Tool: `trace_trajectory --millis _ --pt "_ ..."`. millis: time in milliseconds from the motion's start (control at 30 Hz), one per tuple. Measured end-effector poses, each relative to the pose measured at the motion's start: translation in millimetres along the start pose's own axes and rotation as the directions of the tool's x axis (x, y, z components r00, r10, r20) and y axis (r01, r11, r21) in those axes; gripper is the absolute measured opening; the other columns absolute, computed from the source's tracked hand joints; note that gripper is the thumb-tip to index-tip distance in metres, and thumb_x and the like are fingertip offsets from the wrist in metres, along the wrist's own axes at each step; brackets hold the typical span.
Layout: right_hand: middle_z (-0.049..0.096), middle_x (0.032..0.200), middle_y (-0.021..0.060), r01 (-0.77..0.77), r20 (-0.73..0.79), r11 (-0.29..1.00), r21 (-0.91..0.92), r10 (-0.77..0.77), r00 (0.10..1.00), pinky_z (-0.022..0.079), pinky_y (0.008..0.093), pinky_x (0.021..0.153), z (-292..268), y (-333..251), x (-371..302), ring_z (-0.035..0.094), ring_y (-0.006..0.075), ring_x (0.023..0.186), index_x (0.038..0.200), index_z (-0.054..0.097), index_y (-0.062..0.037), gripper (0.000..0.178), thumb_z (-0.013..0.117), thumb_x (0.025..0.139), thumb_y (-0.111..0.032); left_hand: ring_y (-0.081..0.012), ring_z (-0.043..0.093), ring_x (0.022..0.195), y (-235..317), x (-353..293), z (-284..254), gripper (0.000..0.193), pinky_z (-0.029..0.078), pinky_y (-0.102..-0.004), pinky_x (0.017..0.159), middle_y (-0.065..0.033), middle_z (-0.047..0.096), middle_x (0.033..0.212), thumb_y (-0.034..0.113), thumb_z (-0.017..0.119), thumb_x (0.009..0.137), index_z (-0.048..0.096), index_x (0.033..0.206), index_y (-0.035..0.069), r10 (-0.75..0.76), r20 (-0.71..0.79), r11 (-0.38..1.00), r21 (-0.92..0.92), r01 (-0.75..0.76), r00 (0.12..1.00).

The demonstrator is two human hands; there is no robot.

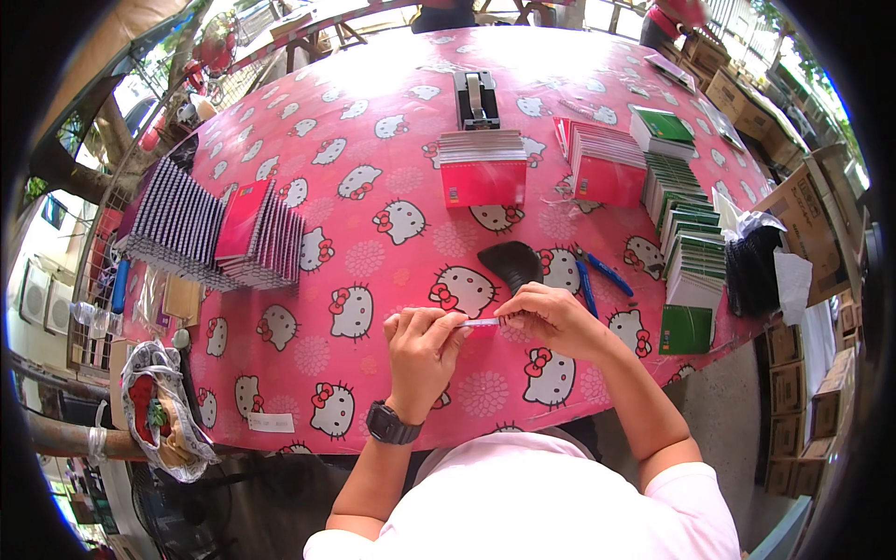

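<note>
In the head view, I see the left hand (422,347) pinched on one end of a thin pale strip (482,322) and the right hand (553,319) pinched on its other end, over the pink-covered worktop (308,266). Just beyond lies a dark object (509,262); blue-handled pliers (609,272) lie near the right hand.

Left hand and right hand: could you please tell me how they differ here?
The left hand has a dark watch at its wrist, while the right hand has none. The left hand pinches the left end of a thin pale strip, the right hand its right end. Both are ungloved.
</note>
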State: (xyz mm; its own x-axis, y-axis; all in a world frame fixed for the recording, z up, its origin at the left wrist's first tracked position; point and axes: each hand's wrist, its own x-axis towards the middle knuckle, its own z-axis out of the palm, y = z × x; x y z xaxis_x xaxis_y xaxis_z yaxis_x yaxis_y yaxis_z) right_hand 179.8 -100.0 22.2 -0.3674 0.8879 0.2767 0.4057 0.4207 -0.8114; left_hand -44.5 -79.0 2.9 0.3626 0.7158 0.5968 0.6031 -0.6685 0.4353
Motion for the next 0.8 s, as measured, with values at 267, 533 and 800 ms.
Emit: trace_trajectory --millis 267,533,800 --pt "0.065 0.08 0.012 0.04 0.0 0.984 -0.176 -0.041 0.999 0.051 0.0341 0.065 -8.0 -15.1 6.5 0.064 0.0234 0.069 0.127 0.046 -0.0054 0.044 0.063 0.086 -0.008 -0.0226 0.055 0.089 22.2 9.7 -9.6 0.032 0.038 -0.037 0.081 -0.0035 0.061 0.092 0.024 0.075 0.073 0.065 0.101 0.012 -0.017 0.109 1.0 -0.013 0.019 0.994" --pt "0.061 0.115 0.0147 -0.107 0.03 0.975 -0.193 0.115 0.993 0.047 0.0376 0.087 -19.5 -2.9 20.1 0.059 0.0279 0.107 0.124 0.051 -0.0083 0.046 0.068 0.082 -0.014 -0.0218 0.053 0.083 25.8 8.7 0.4 0.016 0.038 -0.0361 0.075 -0.0025 0.056 0.085 0.025 0.067 0.081 0.061 0.089 0.013 0.078 0.228 0.997 -0.029 -0.073 0.971" --pt "0.038 0.137 0.0156 -0.031 0.377 0.795 -0.606 0.321 0.869 0.035 0.0484 0.102 -34.9 27.2 51.4 0.036 0.0371 0.125 0.129 0.048 -0.0152 0.086 0.082 0.056 -0.045 -0.0222 0.056 0.082 20.2 7.6 -7.9 0.016 0.04 -0.0361 0.075 -0.0029 0.059 0.084 0.027 0.065 0.084 0.061 0.088 0.012 0.113 0.282 0.993 -0.07 -0.097 0.953"
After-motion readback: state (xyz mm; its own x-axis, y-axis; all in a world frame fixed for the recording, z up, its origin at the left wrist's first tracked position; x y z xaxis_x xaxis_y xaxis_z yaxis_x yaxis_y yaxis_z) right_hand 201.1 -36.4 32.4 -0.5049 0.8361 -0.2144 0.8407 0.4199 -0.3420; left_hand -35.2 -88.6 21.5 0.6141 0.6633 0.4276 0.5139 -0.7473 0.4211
